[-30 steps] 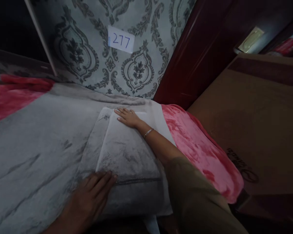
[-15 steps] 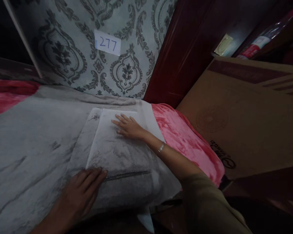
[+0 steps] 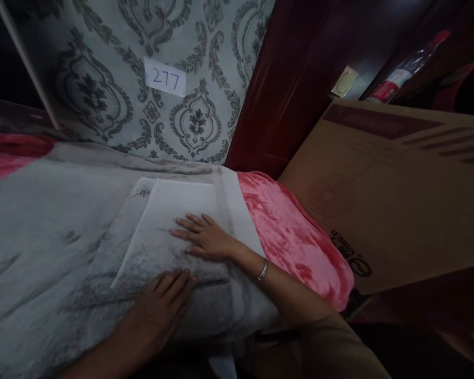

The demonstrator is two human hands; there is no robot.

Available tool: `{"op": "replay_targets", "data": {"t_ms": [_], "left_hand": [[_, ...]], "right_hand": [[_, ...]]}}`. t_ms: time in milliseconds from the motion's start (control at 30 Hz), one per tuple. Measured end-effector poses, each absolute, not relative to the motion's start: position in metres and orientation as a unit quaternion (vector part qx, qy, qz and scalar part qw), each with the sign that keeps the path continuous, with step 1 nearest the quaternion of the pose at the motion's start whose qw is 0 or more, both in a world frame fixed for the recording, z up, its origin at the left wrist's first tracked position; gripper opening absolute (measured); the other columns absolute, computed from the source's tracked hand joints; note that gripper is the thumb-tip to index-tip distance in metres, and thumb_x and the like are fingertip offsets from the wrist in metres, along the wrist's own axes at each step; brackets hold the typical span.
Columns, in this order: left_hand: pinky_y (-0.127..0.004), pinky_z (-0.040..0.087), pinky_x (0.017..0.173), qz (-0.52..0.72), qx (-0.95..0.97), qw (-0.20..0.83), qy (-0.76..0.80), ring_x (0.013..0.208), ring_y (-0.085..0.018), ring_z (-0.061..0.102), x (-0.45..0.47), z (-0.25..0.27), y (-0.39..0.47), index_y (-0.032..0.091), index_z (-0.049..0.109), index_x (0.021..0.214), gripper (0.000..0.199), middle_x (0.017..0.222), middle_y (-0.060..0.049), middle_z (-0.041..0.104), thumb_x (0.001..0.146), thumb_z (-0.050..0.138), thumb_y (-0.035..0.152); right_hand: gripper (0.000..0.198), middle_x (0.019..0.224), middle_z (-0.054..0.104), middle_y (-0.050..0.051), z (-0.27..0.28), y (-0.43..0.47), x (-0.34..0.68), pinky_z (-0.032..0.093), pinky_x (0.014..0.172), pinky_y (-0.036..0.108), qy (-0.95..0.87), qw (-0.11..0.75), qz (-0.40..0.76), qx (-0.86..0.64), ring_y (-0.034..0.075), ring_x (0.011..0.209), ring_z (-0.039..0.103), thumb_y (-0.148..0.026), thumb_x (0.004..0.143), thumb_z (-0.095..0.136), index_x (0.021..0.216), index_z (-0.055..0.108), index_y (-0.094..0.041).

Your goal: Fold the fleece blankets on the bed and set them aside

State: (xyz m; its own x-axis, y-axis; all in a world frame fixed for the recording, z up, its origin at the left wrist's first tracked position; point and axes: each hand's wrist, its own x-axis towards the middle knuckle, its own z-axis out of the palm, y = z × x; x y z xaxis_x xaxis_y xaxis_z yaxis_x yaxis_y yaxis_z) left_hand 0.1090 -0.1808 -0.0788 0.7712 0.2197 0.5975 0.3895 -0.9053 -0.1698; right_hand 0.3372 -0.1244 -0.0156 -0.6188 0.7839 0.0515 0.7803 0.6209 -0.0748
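A pale, folded rectangular piece of cloth (image 3: 181, 199) lies on a grey plush blanket (image 3: 82, 189), with a small dark floral mark near its far left corner. My right hand (image 3: 207, 238) rests palm down on the cloth, fingers spread, a silver bracelet on the wrist. Closer to me, my left hand (image 3: 164, 300) lies flat on the near part of the cloth, its fingers together and stretched out. Neither hand holds anything. The left palm and thumb are mostly hidden.
Right of the blanket is a pink and red plush cover (image 3: 296, 237), beside a large cardboard box (image 3: 398, 200). Behind stand a patterned wall (image 3: 114, 105) with a paper marked 277 (image 3: 165, 77) and a dark red panel (image 3: 260, 95). A plastic bottle (image 3: 398, 73) lies behind the box.
My right hand has slid toward me over the cloth, and my left hand has moved right, so they are closer together. The view has shifted slightly.
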Motion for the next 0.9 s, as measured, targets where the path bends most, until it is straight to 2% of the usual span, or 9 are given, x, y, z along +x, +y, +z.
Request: {"op": "replay_targets", "data": {"t_ms": [333,533,633,733,900], "left_hand": [[-0.035,0.038,0.1,-0.315,-0.921,0.166,-0.157,0.114,-0.021,0.055,0.103,-0.068,-0.182,0.019,0.065,0.124,0.04,0.124,-0.004,0.069,0.089,0.047,0.018],[-0.033,0.042,0.1,-0.306,-0.918,0.175,-0.182,0.12,-0.021,0.053,0.098,-0.079,-0.184,0.023,0.062,0.131,0.051,0.131,-0.002,0.066,0.082,0.052,0.016],[-0.033,0.043,0.101,-0.306,-0.919,0.165,-0.185,0.12,-0.02,0.053,0.095,-0.084,-0.186,0.023,0.06,0.134,0.056,0.133,-0.001,0.065,0.08,0.052,0.014],[-0.036,0.042,0.105,-0.304,-0.919,0.157,-0.199,0.127,-0.022,0.051,0.096,-0.092,-0.191,0.021,0.056,0.139,0.06,0.139,-0.003,0.061,0.08,0.05,0.01],[-0.038,0.044,0.107,-0.337,-0.914,0.119,-0.192,0.128,-0.022,0.052,0.096,-0.089,-0.192,0.019,0.053,0.139,0.059,0.139,-0.007,0.061,0.081,0.05,0.009]], "right_hand": [[0.054,0.167,0.019,0.001,-0.025,-0.021,0.37,0.015,0.121,0.057,-0.836,0.064,0.03,-0.545,0.027,0.154,0.012,-0.048,0.105,0.03,0.157,0.028,-0.034],[0.054,0.167,0.021,0.0,-0.022,0.017,0.371,0.017,0.122,0.055,-0.783,0.073,0.051,-0.616,0.026,0.153,0.016,-0.048,0.105,0.028,0.157,0.029,-0.034],[0.054,0.166,0.024,0.002,-0.015,0.021,0.365,0.019,0.121,0.054,-0.749,0.068,0.063,-0.656,0.025,0.153,0.017,-0.045,0.105,0.026,0.158,0.028,-0.032],[0.055,0.167,0.019,0.006,-0.007,0.012,0.351,0.018,0.12,0.058,-0.725,0.062,0.058,-0.683,0.028,0.154,0.013,-0.043,0.105,0.028,0.158,0.028,-0.028],[0.059,0.168,0.011,0.006,-0.005,-0.035,0.316,0.016,0.12,0.06,-0.799,0.067,0.033,-0.596,0.028,0.155,0.009,-0.048,0.104,0.035,0.159,0.024,-0.03]]}}
